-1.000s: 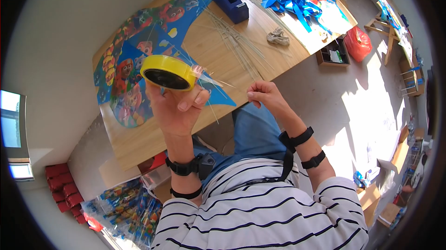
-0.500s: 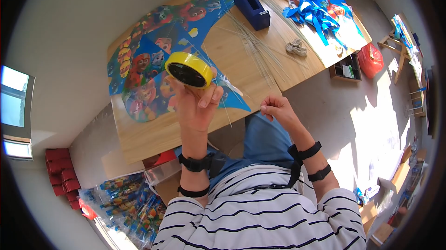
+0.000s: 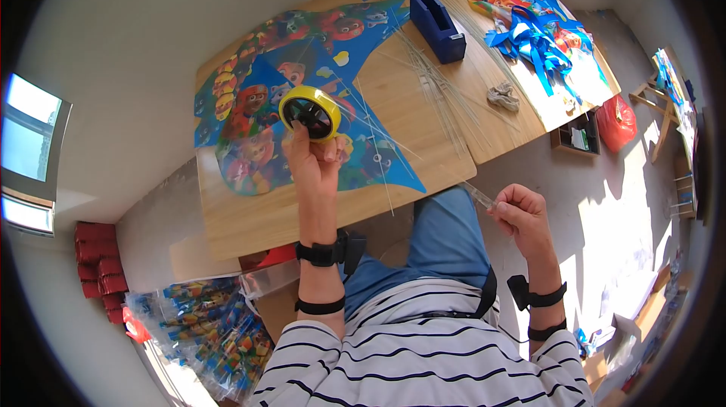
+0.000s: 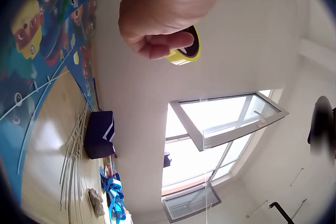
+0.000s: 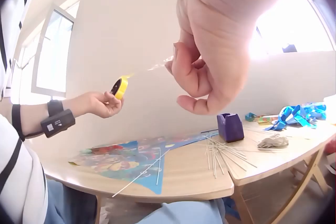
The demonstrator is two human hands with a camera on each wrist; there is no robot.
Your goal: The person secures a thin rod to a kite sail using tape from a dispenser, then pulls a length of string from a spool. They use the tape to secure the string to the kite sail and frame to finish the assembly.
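Note:
My left hand holds up a yellow roll of clear tape, its thumb hooked into the dark core. Off to the right, past the table's front edge, my right hand pinches the end of a clear tape strip between thumb and fingers. In the right wrist view the strip stretches thinly from roll to fingertips. Below the roll lies a blue cartoon-printed kite sheet, with thin pale rods across it.
More rods are fanned out mid-table beside a dark blue tape dispenser and a crumpled grey lump. Blue ribbons lie on prints at the right. On the floor stand a divided box and a red bag.
My right hand has moved right and down, away from the left hand, drawing the tape strip out longer. The roll has turned in my left hand, and its thumb now shows inside the core.

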